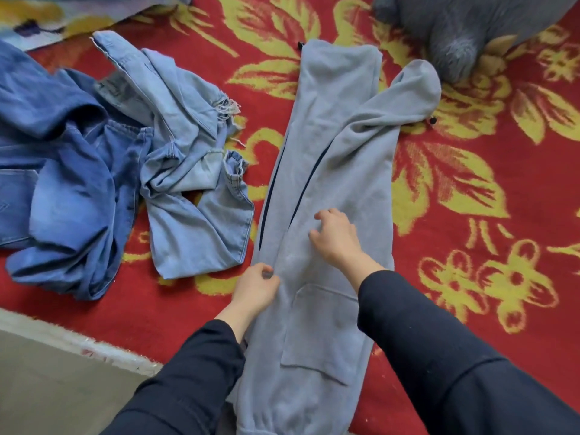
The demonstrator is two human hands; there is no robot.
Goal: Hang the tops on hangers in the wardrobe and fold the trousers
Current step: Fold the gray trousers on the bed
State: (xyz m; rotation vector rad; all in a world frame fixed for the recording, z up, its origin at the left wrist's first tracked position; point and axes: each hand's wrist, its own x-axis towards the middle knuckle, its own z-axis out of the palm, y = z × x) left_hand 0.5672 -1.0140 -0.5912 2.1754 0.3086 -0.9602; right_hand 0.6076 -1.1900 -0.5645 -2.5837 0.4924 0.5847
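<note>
Light grey-blue sweat trousers [332, 158] lie lengthwise on the red and yellow patterned blanket [489, 189], waistband near me, one leg laid over the other, with dark side stripes and a patch pocket showing. My left hand [255, 288] pinches the fabric at the trousers' left edge. My right hand [337, 235] rests on the middle of the trousers with its fingers bent, holding nothing that I can see. Crumpled light blue jeans [191, 183] with frayed hems and darker blue jeans [62, 171] lie to the left.
A grey fluffy garment or cushion [464, 29] lies at the top right. The blanket's edge and a pale floor [47, 381] are at the bottom left. A patterned cloth [40, 17] shows at the top left corner.
</note>
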